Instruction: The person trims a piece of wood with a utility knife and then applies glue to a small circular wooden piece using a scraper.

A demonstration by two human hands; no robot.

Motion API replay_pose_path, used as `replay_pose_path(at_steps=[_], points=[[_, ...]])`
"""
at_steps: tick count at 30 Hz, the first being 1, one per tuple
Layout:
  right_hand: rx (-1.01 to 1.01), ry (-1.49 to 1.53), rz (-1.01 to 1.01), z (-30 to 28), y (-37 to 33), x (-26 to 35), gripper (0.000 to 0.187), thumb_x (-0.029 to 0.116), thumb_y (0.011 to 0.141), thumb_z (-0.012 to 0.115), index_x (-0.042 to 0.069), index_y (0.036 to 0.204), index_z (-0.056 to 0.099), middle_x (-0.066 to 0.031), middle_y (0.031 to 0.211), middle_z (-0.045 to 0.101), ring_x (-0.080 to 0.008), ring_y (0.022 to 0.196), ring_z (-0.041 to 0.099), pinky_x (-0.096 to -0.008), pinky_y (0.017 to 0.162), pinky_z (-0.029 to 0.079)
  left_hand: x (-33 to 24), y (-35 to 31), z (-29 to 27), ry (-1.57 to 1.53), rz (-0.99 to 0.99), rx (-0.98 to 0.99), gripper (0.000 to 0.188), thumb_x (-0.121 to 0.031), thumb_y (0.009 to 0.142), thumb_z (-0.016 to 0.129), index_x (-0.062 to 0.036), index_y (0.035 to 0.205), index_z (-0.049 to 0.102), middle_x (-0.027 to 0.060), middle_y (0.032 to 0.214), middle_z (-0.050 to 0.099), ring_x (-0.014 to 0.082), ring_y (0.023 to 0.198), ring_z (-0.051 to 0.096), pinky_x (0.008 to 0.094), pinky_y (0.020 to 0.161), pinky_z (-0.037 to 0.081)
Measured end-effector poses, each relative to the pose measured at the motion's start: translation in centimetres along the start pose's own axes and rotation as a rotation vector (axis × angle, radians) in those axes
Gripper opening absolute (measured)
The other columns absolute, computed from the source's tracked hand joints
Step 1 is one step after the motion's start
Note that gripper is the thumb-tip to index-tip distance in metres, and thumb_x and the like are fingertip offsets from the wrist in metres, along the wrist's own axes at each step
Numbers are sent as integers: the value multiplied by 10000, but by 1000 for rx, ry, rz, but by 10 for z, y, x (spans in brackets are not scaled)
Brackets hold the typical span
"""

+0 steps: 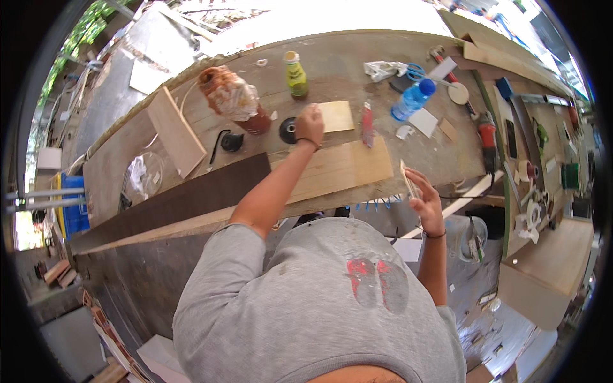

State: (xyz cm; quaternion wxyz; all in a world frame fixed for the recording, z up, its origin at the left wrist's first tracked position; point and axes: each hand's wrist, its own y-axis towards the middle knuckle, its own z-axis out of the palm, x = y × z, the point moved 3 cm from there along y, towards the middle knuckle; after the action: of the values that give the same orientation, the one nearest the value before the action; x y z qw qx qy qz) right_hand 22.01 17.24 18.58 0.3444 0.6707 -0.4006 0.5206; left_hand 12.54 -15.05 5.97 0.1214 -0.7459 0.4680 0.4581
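Note:
My left hand [310,126] is closed over the workbench, beside a black round disc [288,130] and at the left end of a small pale wood panel [337,116]. Whatever its fingers pinch, if anything, is hidden. At the bench's front edge my right hand [426,203] grips a thin piece of wood [408,181], seen nearly edge-on. Between the hands a long pale board [345,165] lies on the bench, with a red tube-shaped thing [368,125] beyond it. A green bottle with a yellow cap [295,75] stands just past my left hand.
On the left stand a wrapped reddish-brown container [255,120], a leaning wood panel [175,134] and a dark board [185,199]. To the right are a blue-capped bottle [412,101], blue-handled scissors [416,71], a hammer [444,64] and a red power tool [488,137].

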Motion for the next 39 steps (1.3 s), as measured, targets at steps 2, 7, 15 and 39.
replay_pose_path(at_steps=[2,7,15,39], points=[[-44,379,58,-8,-9,-19,734,508,732,657,20,1258,502,-144,1288,496,-303,1195,463,-446,1007,350,7,-2,-16,115,207,-68,331,-276,833,553,-50,1066,619,146,1110,610,314,1068,555,415,939,415],[-55,1261,28,-14,-10,-24,742,597,777,532,144,1351,405,-102,1363,427,-375,1219,416,-711,918,303,40,-17,-46,575,202,94,399,-282,809,595,-83,1155,583,111,1290,494,295,1230,416,454,1042,301],[-45,1361,22,-16,-5,-21,739,611,753,531,168,1336,424,-88,1334,456,-353,1208,430,-715,911,301,43,-18,-58,488,87,216,351,-258,812,615,-108,1128,593,113,1158,561,302,1107,499,385,919,422],[281,-190,-677,7,13,68,813,637,657,658,44,1205,571,-268,1310,431,-396,1223,408,-495,1015,290,-110,-131,-76,-1790,-499,716,398,-326,956,419,-65,1254,458,123,1193,567,248,1017,608,426,815,545]])
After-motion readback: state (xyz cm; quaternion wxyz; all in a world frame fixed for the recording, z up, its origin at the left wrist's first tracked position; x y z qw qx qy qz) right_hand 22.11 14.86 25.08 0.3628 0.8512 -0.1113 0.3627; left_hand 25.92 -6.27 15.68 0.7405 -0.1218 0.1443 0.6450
